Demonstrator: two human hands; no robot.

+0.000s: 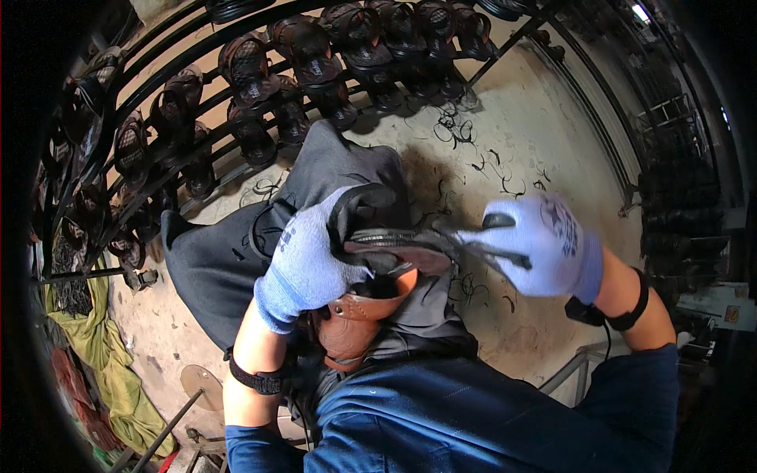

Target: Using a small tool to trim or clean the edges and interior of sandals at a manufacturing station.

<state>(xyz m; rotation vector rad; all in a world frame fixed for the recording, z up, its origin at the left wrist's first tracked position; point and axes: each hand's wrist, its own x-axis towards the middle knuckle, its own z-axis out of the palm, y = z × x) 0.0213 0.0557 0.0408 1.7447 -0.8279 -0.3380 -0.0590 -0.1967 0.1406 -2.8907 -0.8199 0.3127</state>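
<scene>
My left hand [311, 256], in a pale blue knit glove, grips a sandal [347, 335] over my lap. The sandal has brown straps and a dark sole, its sole edge turned up and away from me. A black strip [359, 201] curls up from the sole beside my left fingers. My right hand [540, 243], gloved alike, is closed around what look like black-handled scissors [505, 256]. Their front end reaches the sole's right edge and is blurred, so I cannot tell if the blades touch it.
Dark metal racks [173, 47] bearing several rows of dark sandals [248, 71] stand ahead and to the left. Black curled offcuts [453, 126] lie on the concrete floor [552, 165]. Dark cloth [221, 260] covers my legs. A yellow-green cloth [118, 378] lies at lower left.
</scene>
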